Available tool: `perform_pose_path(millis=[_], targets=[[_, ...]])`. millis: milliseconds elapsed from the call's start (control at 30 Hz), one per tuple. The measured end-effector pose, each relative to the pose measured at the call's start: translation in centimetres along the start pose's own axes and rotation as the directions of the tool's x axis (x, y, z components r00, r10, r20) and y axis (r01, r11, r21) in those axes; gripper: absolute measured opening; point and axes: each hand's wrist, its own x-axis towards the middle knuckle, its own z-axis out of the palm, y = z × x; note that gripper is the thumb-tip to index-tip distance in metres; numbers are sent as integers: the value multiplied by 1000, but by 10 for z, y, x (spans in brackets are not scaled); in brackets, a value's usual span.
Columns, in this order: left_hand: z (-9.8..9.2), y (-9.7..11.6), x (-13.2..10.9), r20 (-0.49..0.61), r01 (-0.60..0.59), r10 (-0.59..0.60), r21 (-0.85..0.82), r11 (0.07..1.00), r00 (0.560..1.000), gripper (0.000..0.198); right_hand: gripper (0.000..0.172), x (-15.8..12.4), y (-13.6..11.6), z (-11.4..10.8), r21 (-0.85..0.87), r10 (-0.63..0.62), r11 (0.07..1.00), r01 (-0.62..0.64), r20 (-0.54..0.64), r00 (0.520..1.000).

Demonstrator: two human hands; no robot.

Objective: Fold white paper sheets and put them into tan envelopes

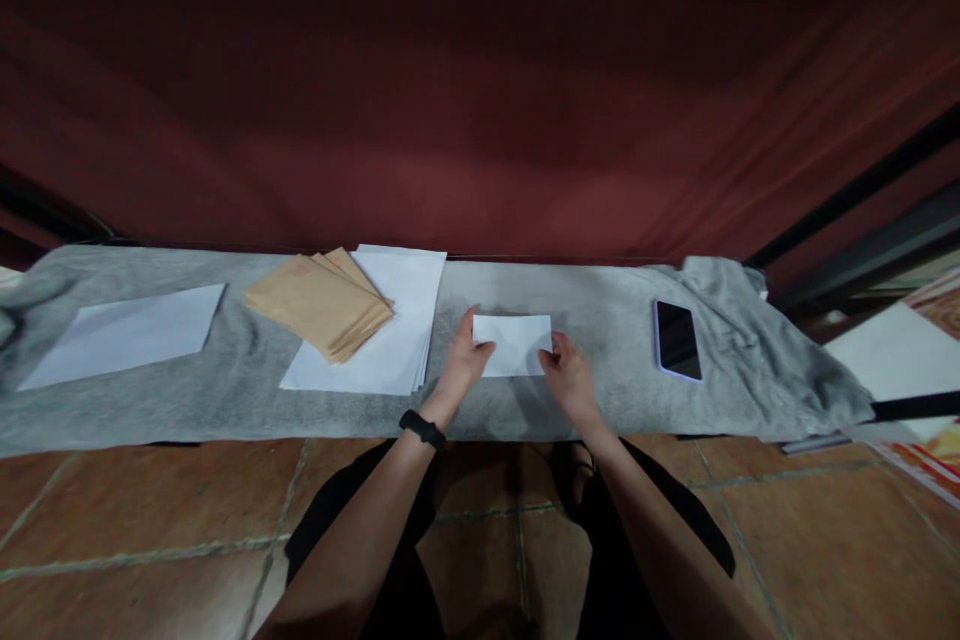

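Note:
Between my two hands is a small white folded sheet of paper [513, 344], held by its left and right edges above the grey cloth. My left hand [466, 356], with a black band on the wrist, pinches the left edge with the thumb on top. At the opposite edge my right hand [568, 372] grips the paper the same way, thumb over it and fingers behind. Left of my left hand lies a stack of white paper sheets [360, 365]. Several brown envelopes [319, 305] are fanned out partly over that stack.
A grey cloth [600, 410] covers the long, narrow surface. To the right rests a phone [679, 340] with a dark screen. One white sheet [127, 335] lies at the far left. Behind stands a dark red curtain [480, 120]; a tiled floor [825, 530] is below.

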Motion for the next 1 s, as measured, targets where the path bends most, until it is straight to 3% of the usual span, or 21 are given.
perform_pose_path(millis=[100,200,300,367,467,567,733,1000], targets=[[-3,3,-5,24,15,-20,188,982,1000,82,47,-7,3,1,-158,-72,985,75,22,997],[-4,11,-15,23,-29,22,375,926,999,77,47,-8,5,0,-279,-133,952,130,8,991],[1,19,-28,1,-110,133,572,813,991,62,43,-6,4,2,-331,-201,923,193,12,980],[10,21,-37,42,-207,237,644,737,971,55,45,-6,1,5,-296,-279,913,279,44,959],[28,20,-47,241,-415,344,640,647,907,56,51,-10,-5,15,-262,-352,888,377,141,925],[41,15,-54,360,-482,320,633,606,876,61,55,-17,-8,22,-331,-313,865,376,229,922],[44,10,-55,389,-498,313,635,591,866,62,58,-20,-5,21,-408,-261,841,355,268,927],[36,9,-55,355,-465,303,615,637,884,59,63,-19,7,20,-457,-265,821,342,226,937]])
